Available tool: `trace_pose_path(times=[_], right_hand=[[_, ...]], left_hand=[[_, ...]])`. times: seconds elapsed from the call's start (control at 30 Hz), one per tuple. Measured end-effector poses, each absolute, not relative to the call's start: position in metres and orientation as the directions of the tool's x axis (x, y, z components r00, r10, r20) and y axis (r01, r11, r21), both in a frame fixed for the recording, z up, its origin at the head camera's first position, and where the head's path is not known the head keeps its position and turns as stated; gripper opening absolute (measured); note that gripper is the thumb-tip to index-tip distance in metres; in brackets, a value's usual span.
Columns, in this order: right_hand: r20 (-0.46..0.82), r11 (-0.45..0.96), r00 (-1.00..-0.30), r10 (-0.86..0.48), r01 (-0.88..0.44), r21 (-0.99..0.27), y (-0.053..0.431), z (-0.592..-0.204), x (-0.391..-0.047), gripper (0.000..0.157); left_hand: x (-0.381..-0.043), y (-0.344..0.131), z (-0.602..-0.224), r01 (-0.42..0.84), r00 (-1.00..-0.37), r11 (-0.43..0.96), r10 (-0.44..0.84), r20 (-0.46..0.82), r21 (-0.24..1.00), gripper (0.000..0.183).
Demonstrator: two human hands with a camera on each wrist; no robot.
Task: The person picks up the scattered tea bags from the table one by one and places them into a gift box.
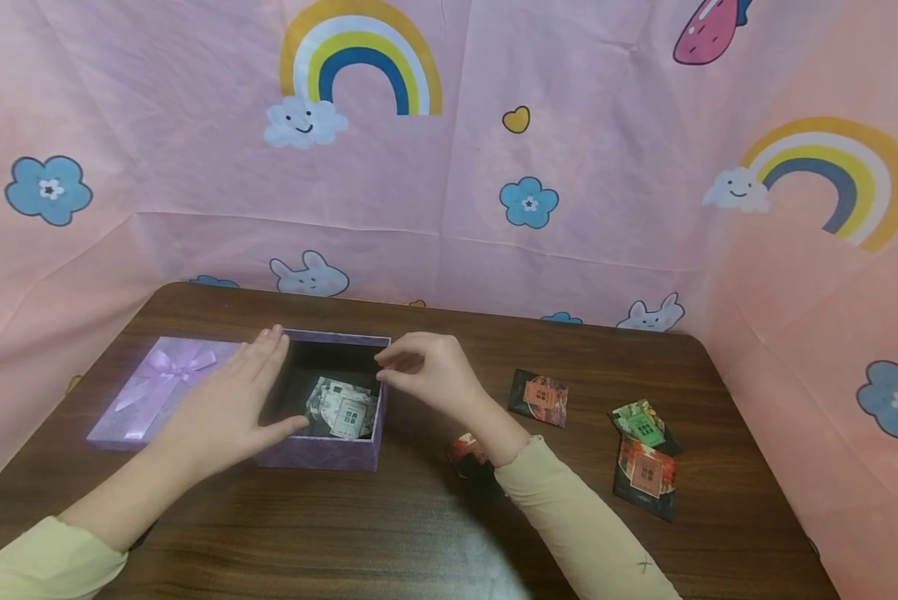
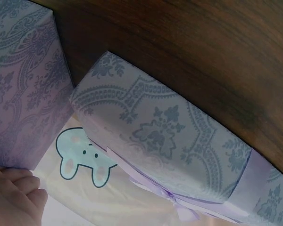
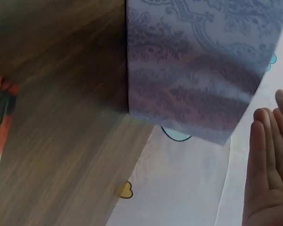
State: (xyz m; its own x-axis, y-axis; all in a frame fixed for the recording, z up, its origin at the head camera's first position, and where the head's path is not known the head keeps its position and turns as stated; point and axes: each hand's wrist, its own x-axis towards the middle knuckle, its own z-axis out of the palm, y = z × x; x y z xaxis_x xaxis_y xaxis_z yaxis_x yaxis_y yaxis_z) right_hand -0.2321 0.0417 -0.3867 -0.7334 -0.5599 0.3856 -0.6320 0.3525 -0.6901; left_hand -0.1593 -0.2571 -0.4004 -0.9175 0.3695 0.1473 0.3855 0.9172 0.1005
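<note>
A lavender gift box (image 1: 321, 455) stands without its lid on the brown table, and a pale sachet (image 1: 351, 417) lies on its dark inside floor. Along the box's left side rests my left hand (image 1: 231, 400), fingers straight and thumb reaching over the front corner. My right hand (image 1: 433, 371) is at the right rim, its fingers gently bent and a gap between thumb and forefinger, with nothing visible in it. In the right wrist view those fingers (image 3: 259, 155) appear fairly straight beside the patterned box wall (image 3: 198, 70).
The lid (image 1: 118, 427) with its purple bow lies left of the box, partly behind my left hand. To the right are an orange-and-black sachet (image 1: 540, 398), a green sachet (image 1: 644, 423) overlapping a red sachet (image 1: 646, 475), and another red sachet (image 1: 469, 454) partly under my right forearm.
</note>
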Motion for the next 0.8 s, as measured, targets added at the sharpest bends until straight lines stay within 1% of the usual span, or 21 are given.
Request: trace_pose_path(times=[0.13,0.27,0.37,0.53,0.8], right_hand=[[0.375,0.301,-0.743,-0.555,-0.599,-0.742,0.057,-0.385,-0.232,0.019],[0.349,0.286,-0.756,-0.554,-0.566,-0.773,0.075,-0.388,-0.233,0.022],[0.327,0.297,-0.76,-0.562,-0.554,-0.778,0.089,-0.391,-0.234,0.024],[0.301,0.321,-0.744,-0.596,-0.564,-0.761,0.112,-0.398,-0.234,0.028],[0.219,0.388,-0.738,-0.638,-0.554,-0.737,0.134,-0.408,-0.234,0.033]], left_hand=[[-0.159,-0.257,-0.4,0.385,-0.917,0.918,0.37,0.147,0.094,0.114],[-0.158,-0.257,-0.4,0.386,-0.917,0.918,0.371,0.15,0.088,0.113],[-0.159,-0.257,-0.399,0.385,-0.917,0.919,0.37,0.149,0.088,0.113],[-0.159,-0.257,-0.399,0.383,-0.919,0.919,0.368,0.144,0.095,0.113],[-0.158,-0.257,-0.399,0.387,-0.917,0.917,0.371,0.15,0.099,0.113]])
